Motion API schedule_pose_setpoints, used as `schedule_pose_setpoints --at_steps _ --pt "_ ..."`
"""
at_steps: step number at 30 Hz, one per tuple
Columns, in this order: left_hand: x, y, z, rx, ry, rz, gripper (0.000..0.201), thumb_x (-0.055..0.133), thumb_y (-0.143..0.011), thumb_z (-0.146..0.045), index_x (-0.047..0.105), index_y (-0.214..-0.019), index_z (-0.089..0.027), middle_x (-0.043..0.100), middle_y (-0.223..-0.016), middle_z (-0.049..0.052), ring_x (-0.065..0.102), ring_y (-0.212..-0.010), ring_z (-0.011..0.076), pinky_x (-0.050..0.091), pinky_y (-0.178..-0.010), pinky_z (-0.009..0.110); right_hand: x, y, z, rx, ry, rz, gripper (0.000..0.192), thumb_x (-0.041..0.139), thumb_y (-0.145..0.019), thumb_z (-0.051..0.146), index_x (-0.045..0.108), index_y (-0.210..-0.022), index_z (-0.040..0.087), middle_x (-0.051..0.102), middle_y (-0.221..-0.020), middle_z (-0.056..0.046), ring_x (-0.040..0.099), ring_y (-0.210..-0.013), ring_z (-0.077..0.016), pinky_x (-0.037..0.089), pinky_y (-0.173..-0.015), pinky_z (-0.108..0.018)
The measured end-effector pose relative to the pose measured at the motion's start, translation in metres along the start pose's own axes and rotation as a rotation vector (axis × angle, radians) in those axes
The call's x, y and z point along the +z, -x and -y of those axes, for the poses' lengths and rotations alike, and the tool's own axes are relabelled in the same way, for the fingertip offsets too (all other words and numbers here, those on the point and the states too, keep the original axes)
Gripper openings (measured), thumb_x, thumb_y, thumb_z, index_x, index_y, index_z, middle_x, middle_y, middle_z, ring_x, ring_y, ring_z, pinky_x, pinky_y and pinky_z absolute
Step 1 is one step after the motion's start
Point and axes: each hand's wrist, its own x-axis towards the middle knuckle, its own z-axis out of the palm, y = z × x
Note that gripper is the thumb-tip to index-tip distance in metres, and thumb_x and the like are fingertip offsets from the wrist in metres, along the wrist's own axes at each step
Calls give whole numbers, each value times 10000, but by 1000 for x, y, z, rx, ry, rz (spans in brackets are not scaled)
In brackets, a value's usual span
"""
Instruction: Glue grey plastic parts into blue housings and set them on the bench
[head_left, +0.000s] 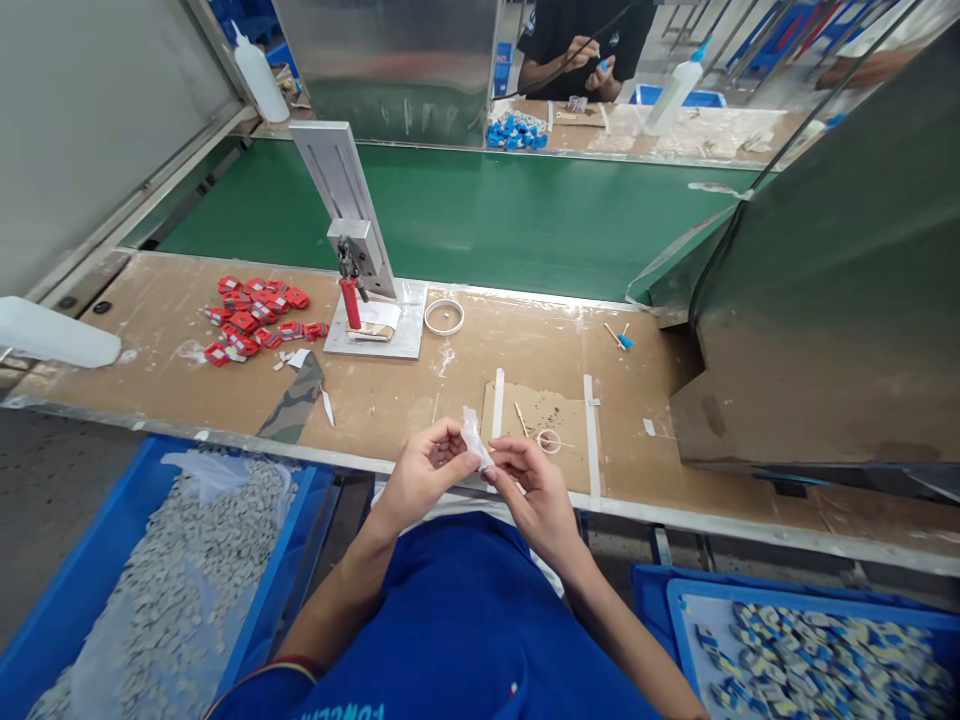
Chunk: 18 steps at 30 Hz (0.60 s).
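Observation:
Both hands meet over the table's front edge around a small crumpled piece of white, translucent film or tissue (pixel 474 438). My left hand (pixel 431 468) pinches it between thumb and fingers. The fingertips of my right hand (pixel 534 490) close on its lower right end. Whether anything is wrapped inside cannot be seen. Just beyond my right hand, a cardboard piece (pixel 566 415) is taped down, bearing a thin stick (pixel 521 420) and a small clear ring (pixel 548 441).
A clamp press with a red handle (pixel 350 303) stands near a white tape ring (pixel 444 317) and red plastic pieces (pixel 251 315). Behind runs a green conveyor belt (pixel 480 215). Blue bins (pixel 142 490) flank me. A metal housing (pixel 825 300) rises at right. A co-worker (pixel 585 50) sits opposite.

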Motion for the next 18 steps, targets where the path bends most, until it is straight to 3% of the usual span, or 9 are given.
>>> schedule_pose_setpoints --at_steps 3,7,18 --pt "1 1 0 5 -7 -8 370 836 -793 -472 662 -804 -145 614 -749 4 583 -735 131 469 -707 235 -2 1 2 -66 145 0 137 637 -979 346 674 -1027 222 748 -862 -38 717 -766 -155 567 -738 -262" --pt "-1 -2 0 44 32 12 351 858 -769 -446 685 -792 -142 635 -779 19 596 -767 142 482 -723 242 -2 -2 8 -36 220 38 186 591 -995 349 679 -928 199 719 -816 -37 673 -736 -151 523 -703 -254" --pt "-7 -2 12 -78 202 -33 405 923 -695 -374 685 -930 -145 679 -785 8 600 -716 124 464 -674 221 -1 -8 8 171 -16 -8 365 650 -920 547 618 -867 188 584 -740 0 532 -646 -125 419 -594 -238"
